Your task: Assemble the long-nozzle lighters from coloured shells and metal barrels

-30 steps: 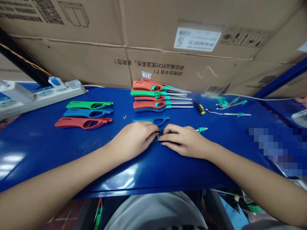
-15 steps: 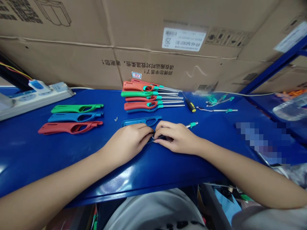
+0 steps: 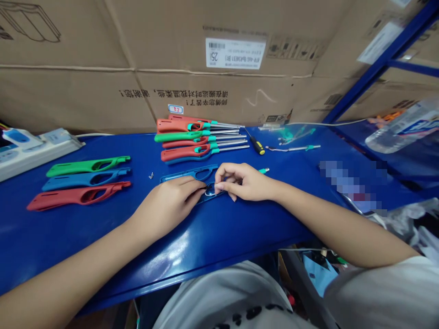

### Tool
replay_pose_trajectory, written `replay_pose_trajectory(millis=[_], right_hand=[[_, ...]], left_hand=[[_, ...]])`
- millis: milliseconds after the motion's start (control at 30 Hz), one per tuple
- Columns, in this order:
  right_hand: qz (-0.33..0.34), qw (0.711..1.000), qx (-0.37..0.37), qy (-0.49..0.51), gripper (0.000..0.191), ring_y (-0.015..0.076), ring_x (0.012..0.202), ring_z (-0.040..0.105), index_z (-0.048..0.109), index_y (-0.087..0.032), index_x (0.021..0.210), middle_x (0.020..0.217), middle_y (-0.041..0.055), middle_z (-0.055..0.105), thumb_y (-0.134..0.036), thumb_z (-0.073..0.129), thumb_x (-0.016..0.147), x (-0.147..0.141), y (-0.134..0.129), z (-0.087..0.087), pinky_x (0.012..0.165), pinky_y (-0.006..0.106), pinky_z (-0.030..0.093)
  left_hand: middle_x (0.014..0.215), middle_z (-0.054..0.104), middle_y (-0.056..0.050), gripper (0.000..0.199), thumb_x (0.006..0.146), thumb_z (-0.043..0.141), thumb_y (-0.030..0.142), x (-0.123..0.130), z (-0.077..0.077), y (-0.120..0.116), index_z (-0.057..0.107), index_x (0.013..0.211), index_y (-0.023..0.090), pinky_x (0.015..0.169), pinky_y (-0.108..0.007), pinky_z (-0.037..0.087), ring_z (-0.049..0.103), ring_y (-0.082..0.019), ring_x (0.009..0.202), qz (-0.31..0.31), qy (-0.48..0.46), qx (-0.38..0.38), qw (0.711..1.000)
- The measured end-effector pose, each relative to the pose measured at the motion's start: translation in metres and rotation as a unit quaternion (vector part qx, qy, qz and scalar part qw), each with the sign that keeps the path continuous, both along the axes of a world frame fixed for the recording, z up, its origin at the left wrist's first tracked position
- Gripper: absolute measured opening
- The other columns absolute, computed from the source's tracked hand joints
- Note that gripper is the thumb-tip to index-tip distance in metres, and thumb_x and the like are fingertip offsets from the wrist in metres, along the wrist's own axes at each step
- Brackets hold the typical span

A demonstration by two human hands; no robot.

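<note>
My left hand (image 3: 171, 201) is closed in a pinch on a small dark part (image 3: 207, 187), mostly covered by the fingertips. A thin white wire (image 3: 210, 195) curves from there to my right hand (image 3: 245, 180), whose thumb and forefinger are pinched at its end. Under both hands lies a blue lighter shell half (image 3: 206, 199), largely hidden. Just behind it rests another blue shell half (image 3: 207, 172) with a trigger opening. Beyond my right hand, the green-collared tip (image 3: 264, 171) of a lighter tube sticks out.
Finished-looking lighters (image 3: 187, 153) are stacked at the back, beside a screwdriver (image 3: 257, 145). Tube assemblies (image 3: 298, 148) lie further right. Green, blue and red shells (image 3: 78, 196) line the left, near small screws (image 3: 151, 175) and a power strip (image 3: 51, 144). Cardboard (image 3: 164, 87) stands behind.
The view has shifted right. My right hand's fingers have opened out slightly and drawn apart from the left, exposing the white wire and more of the blue shell beneath.
</note>
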State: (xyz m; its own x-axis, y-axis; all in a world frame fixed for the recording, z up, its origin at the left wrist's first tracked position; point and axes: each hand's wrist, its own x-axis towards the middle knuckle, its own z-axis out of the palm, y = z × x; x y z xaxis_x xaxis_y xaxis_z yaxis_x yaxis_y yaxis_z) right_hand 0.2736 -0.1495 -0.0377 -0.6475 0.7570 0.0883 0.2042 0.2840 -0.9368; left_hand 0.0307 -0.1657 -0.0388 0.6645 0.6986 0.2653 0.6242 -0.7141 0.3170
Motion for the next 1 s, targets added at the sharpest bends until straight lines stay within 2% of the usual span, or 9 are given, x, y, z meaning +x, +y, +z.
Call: replay_pose_trajectory(millis=[67,167,300,433,600,667,833,1000], right_hand=[[0.002,0.999,-0.02,0.035,0.015,0.0055,0.051,0.059,0.054,-0.018,0.094,0.085,0.0006,0.069,-0.031,0.061,0.096,-0.001,0.0,-0.001,0.05,0.019,0.05],[-0.003,0.997,-0.032,0.064,0.017,0.006,0.05,0.058,0.051,-0.019,0.095,0.079,-0.0016,0.065,-0.033,0.059,0.098,0.0,0.002,-0.002,0.045,0.018,0.046],[-0.012,0.999,-0.028,0.039,0.024,0.0059,0.056,0.053,0.055,-0.018,0.099,0.074,-0.0055,0.056,-0.031,0.072,0.089,0.004,0.006,-0.002,0.048,0.017,0.044],[0.009,0.999,0.024,-0.045,0.016,0.008,0.064,0.051,0.066,-0.015,0.096,0.073,-0.0032,0.056,-0.027,0.072,0.087,0.007,0.008,0.0,0.056,0.019,0.042],[0.03,0.977,0.183,-0.105,0.006,0.0077,0.062,0.048,0.069,-0.014,0.087,0.083,0.0011,0.062,-0.016,0.065,0.089,0.012,0.007,0.004,0.059,0.022,0.04],[0.04,0.968,0.22,-0.117,0.006,0.0083,0.063,0.048,0.069,-0.015,0.087,0.085,0.002,0.063,-0.014,0.064,0.09,0.013,0.007,0.005,0.059,0.022,0.039],[0.048,0.964,0.228,-0.127,0.004,0.0086,0.064,0.049,0.07,-0.015,0.09,0.087,0.0026,0.064,-0.014,0.065,0.09,0.015,0.009,0.003,0.06,0.021,0.039],[0.045,0.966,0.217,-0.134,0.004,0.0084,0.064,0.049,0.07,-0.015,0.091,0.087,0.0019,0.065,-0.014,0.066,0.089,0.015,0.009,0.003,0.06,0.021,0.039]], left_hand=[[0.106,0.075,-0.007,0.025,0.102,0.049,0.025,0.0,-0.001,0.0,0.071,0.111,0.018,0.085,-0.038,0.058,0.073,-0.024,0.094,0.0,0.0,-0.001,1.0],[0.105,0.075,-0.007,0.024,0.102,0.05,0.026,0.001,-0.001,0.001,0.071,0.11,0.018,0.085,-0.038,0.059,0.073,-0.024,0.094,0.003,-0.003,0.0,1.0],[0.105,0.075,-0.008,0.024,0.102,0.05,0.026,0.0,-0.001,0.0,0.071,0.11,0.017,0.086,-0.038,0.059,0.073,-0.024,0.094,0.004,-0.003,-0.004,1.0],[0.104,0.075,-0.008,0.024,0.101,0.051,0.025,0.0,0.0,-0.001,0.072,0.11,0.018,0.086,-0.039,0.059,0.073,-0.024,0.094,0.006,-0.006,-0.002,1.0],[0.107,0.076,-0.008,0.024,0.101,0.053,0.025,0.0,0.001,-0.002,0.072,0.112,0.017,0.087,-0.04,0.059,0.073,-0.025,0.095,0.006,-0.014,-0.01,1.0],[0.107,0.076,-0.008,0.023,0.1,0.055,0.025,0.0,0.001,-0.002,0.073,0.113,0.016,0.086,-0.039,0.058,0.073,-0.024,0.094,0.006,-0.016,-0.01,1.0],[0.099,0.075,-0.006,0.018,0.097,0.059,0.023,-0.002,0.005,-0.003,0.074,0.106,0.017,0.079,-0.033,0.057,0.072,-0.022,0.087,0.012,-0.021,-0.009,1.0],[0.099,0.075,-0.006,0.019,0.098,0.056,0.022,-0.002,0.008,-0.003,0.074,0.102,0.017,0.081,-0.034,0.057,0.072,-0.022,0.089,0.007,-0.013,-0.016,1.0]])
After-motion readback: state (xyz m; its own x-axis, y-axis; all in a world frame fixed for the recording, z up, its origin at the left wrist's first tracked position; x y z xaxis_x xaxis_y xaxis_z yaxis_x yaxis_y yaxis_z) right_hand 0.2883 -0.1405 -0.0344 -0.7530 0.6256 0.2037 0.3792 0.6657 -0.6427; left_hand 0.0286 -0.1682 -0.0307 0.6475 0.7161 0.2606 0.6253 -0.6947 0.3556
